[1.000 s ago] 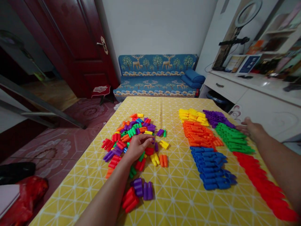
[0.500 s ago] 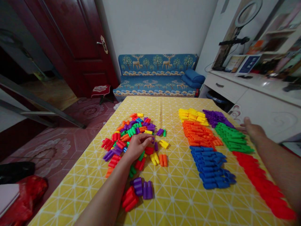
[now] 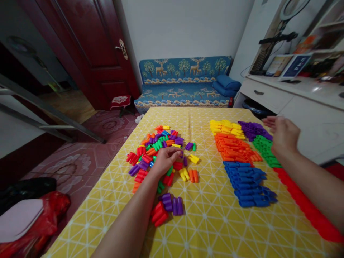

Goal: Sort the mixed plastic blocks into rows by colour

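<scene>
My left hand (image 3: 167, 161) rests over a pile of mixed plastic building pieces (image 3: 158, 143), shaped like joined tubes. Its fingers are bent together; a purple piece (image 3: 182, 154) shows just at the fingertips, and what they pinch is hidden. My right hand (image 3: 286, 136) hovers above the sorted pieces at the right, fingers stretched towards the purple group (image 3: 254, 130), no piece visible in it. Below its wrist lie the green group (image 3: 264, 150) and a long red row (image 3: 295, 195), partly covered by the forearm. Yellow (image 3: 227, 129), orange (image 3: 233, 147) and blue pieces (image 3: 245, 184) form stacked groups alongside.
A yellow patterned cloth covers the table (image 3: 209, 229). Red and purple pieces (image 3: 166, 208) lie near my left forearm. Beyond the table stands a blue sofa (image 3: 182, 86); a white cabinet (image 3: 309, 118) is at the right, a metal ladder (image 3: 53, 111) at the left.
My right hand has moved left and up, from beside the green group to above the purple and green groups. My left hand stays at the mixed pile. The view has shifted slightly.
</scene>
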### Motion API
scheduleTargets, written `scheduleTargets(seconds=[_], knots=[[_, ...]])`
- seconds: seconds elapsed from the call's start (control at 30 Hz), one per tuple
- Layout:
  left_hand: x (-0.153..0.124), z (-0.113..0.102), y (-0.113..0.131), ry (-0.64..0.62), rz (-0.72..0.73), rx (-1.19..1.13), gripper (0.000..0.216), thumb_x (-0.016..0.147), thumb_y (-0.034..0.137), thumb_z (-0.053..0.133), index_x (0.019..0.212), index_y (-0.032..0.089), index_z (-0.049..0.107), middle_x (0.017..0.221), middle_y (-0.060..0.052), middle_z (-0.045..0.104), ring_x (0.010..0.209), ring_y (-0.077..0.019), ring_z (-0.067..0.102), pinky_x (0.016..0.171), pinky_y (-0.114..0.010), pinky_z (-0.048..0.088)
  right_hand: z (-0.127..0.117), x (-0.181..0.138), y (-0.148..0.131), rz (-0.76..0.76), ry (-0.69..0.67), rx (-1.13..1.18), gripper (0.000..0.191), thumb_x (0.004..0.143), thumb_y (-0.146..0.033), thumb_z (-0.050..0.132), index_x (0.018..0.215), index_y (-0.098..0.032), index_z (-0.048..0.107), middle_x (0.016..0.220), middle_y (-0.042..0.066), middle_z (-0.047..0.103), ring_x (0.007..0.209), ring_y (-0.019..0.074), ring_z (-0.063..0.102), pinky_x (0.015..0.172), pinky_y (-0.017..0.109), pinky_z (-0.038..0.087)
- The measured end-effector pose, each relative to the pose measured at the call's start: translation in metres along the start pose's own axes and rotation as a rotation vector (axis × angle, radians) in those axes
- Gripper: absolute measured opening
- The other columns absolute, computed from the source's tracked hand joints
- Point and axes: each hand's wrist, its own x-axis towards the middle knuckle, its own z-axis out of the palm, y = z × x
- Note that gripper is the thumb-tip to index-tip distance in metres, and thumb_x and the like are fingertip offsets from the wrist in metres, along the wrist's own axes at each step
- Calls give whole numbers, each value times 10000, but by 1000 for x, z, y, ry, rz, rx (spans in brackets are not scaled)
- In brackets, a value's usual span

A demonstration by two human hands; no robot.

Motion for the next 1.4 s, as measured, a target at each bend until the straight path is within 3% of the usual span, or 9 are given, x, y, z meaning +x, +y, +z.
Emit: scheduleTargets(seconds=[0.2, 0.33, 0.47, 0.53, 0.6, 0.77, 1.03, 1.2, 1.4], knots=[[0, 1, 4, 2, -30, -42, 342, 854, 445, 615, 928, 133, 732, 848, -71, 756, 773, -202, 699, 692, -277, 544, 48, -160, -94, 161, -585, 361, 302, 854, -457, 615, 1022, -212, 670, 1047, 73, 707, 975, 196, 666, 873, 345, 517], [-2, 0, 12, 88, 9, -103, 431, 883, 513, 546, 793, 125, 711, 737, -65, 725, 677, -179, 669, 643, -271, 531, 73, -221, -90, 278, -590, 356, 336, 836, -496, 608, 1000, -207, 658, 1027, 78, 703, 952, 206, 661, 842, 345, 528], [-5, -6, 17, 507, 138, 38, 442, 938, 472, 459, 701, 155, 655, 606, -17, 632, 586, -135, 593, 605, -244, 482, 88, -237, -71, 258, -521, 271, 368, 847, -494, 578, 1020, -180, 663, 1014, 92, 698, 916, 208, 646, 791, 340, 516], [-4, -14, 18, 685, 168, 211, 367, 949, 403, 450, 791, 161, 675, 692, -23, 657, 669, -147, 617, 664, -250, 486, 90, -238, -67, 228, -516, 257, 363, 853, -482, 569, 1024, -177, 666, 1030, 95, 694, 927, 212, 637, 777, 335, 506], [0, -23, 17, 719, 136, 413, 246, 922, 304, 483, 952, 173, 689, 855, -45, 697, 830, -181, 648, 780, -282, 498, 90, -238, -67, 222, -509, 265, 348, 861, -472, 559, 1014, -179, 667, 1032, 93, 693, 927, 211, 634, 777, 333, 500], [9, -44, 13, 411, -101, 855, 404, 756, 138, 576, 1145, 196, 672, 1140, -110, 667, 1109, -277, 603, 946, -369, 478, 90, -239, -68, 182, -517, 258, 318, 881, -456, 545, 982, -182, 670, 995, 84, 691, 895, 201, 630, 744, 316, 490], [41, -61, 1, -51, -122, 959, 726, 709, 216, 673, 1411, 237, 490, 1505, -107, 434, 1296, -323, 499, 1023, -386, 452, 92, -240, -63, 123, -550, 268, 302, 916, -438, 518, 947, -183, 676, 976, 78, 677, 897, 190, 625, 735, 301, 481], [74, -72, 6, -310, -106, 1055, 780, 613, 95, 661, 1370, 251, 549, 1325, -110, 602, 1171, -317, 597, 950, -348, 492, 93, -241, -64, 84, -561, 264, 282, 921, -413, 514, 893, -181, 670, 945, 77, 667, 895, 193, 619, 764, 311, 477], [92, -73, 3, -396, -47, 1112, 755, 618, 123, 651, 1355, 259, 567, 1282, -99, 624, 1085, -312, 636, 894, -345, 520, 93, -239, -66, 62, -563, 265, 255, 915, -379, 521, 873, -176, 668, 920, 78, 664, 884, 195, 616, 784, 321, 477]])
